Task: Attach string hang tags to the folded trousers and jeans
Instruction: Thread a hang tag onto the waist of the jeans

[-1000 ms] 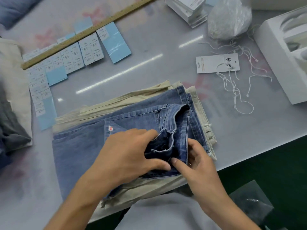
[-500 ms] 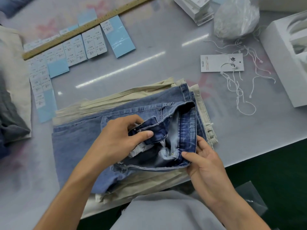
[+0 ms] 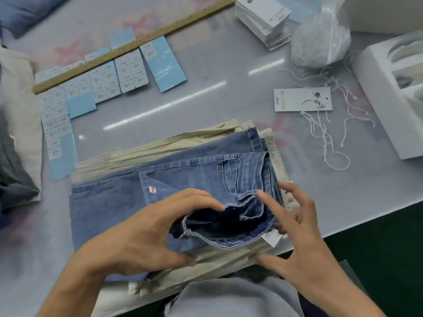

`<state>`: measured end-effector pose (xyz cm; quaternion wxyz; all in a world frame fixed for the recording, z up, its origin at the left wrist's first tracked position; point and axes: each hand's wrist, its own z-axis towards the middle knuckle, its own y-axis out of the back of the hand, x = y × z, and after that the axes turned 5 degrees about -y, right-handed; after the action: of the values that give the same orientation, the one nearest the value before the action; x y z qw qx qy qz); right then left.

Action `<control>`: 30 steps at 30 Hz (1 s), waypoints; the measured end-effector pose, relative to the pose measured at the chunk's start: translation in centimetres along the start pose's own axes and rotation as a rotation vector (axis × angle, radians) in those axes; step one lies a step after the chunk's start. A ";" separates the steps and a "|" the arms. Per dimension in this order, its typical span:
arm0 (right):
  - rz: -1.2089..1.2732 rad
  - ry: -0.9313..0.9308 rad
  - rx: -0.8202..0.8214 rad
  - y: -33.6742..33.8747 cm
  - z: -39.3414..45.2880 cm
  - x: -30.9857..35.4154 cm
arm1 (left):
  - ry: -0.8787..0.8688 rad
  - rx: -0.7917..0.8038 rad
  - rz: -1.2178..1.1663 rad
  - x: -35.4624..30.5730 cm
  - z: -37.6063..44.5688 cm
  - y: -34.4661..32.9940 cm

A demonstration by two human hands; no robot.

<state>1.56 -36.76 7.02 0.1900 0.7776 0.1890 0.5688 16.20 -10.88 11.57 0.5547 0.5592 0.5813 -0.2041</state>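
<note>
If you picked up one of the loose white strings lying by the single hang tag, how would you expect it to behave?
The loose strings lie in curls and tangles, so one would probably hang limp. They look thin, so likely very light. Several cross each other beside the hang tag, so lifting one may drag its neighbours along.

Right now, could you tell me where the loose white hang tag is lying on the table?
In the head view, the hang tag lies flat on the right side of the table, beyond the jeans, among the loose strings and left of the white box.
</note>
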 end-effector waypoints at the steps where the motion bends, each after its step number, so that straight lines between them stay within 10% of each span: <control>1: -0.190 0.039 0.010 0.5 0.2 -0.3 | 0.002 0.000 0.051 -0.5 0.7 0.2; 5: -0.423 0.077 0.061 2.0 2.9 -1.3 | -0.065 0.043 0.210 -1.6 5.1 1.8; 10: -0.068 -0.209 -0.023 2.0 6.5 -2.6 | -0.062 -0.366 0.668 1.9 14.0 0.3; 14: -0.278 -0.377 -0.156 1.3 6.8 -2.7 | 0.127 -0.462 0.742 7.1 15.4 -5.0; 18: -0.510 0.108 -0.473 -0.6 7.4 -1.2 | 0.049 -0.649 0.695 9.3 14.9 -6.5; 24: -0.898 0.091 -0.009 -3.3 8.5 -1.1 | 0.316 -0.612 0.686 11.7 10.9 -5.0; 30: -0.840 0.112 0.129 -4.6 18.6 5.8 | 0.213 -0.541 0.483 13.0 10.4 -1.2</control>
<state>20.66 -31.34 4.13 0.3455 0.6115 0.5345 0.4702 22.64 -14.63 -3.38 0.6510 0.5315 0.5200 0.1524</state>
